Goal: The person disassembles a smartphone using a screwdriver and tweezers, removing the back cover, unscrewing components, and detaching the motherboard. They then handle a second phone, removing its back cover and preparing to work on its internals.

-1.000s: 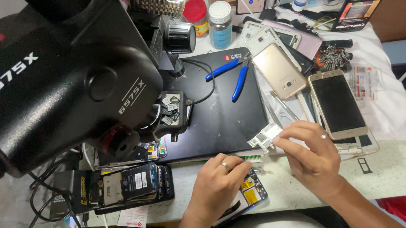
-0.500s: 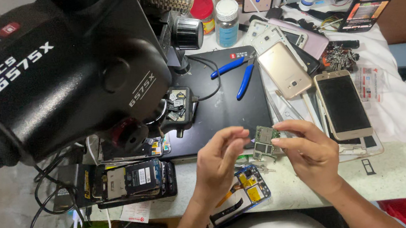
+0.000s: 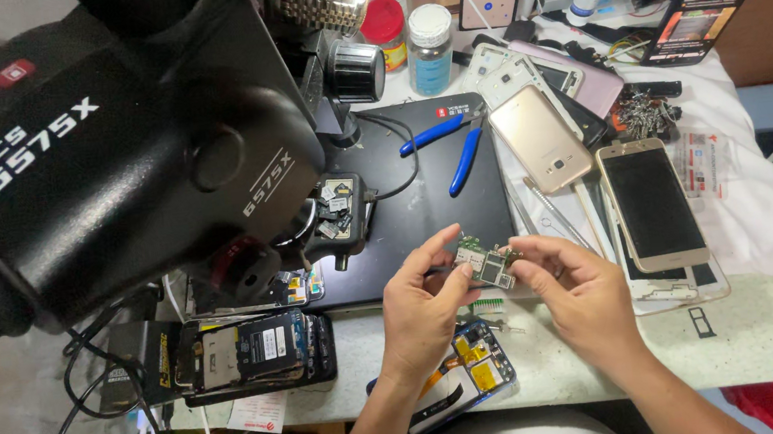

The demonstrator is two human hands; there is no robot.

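Note:
A small green phone circuit board (image 3: pixel 485 261) is held above the table's front edge between both hands. My left hand (image 3: pixel 423 311) pinches its left side with thumb and fingers. My right hand (image 3: pixel 578 291) grips its right end. Under my hands lies an opened phone (image 3: pixel 466 383) with yellow parts showing. Another opened phone (image 3: pixel 252 352) lies to the left.
A big black microscope head (image 3: pixel 102 151) fills the upper left. A black work mat (image 3: pixel 422 194) carries blue-handled pliers (image 3: pixel 451 143). Gold phones (image 3: pixel 541 138) (image 3: pixel 651 203), tweezers (image 3: pixel 553 209), bottles (image 3: pixel 431 50) and cables (image 3: pixel 102 429) crowd the table.
Both hands have lifted the circuit board off the table edge and brought it up and slightly left, now held between them. The camera has moved closer.

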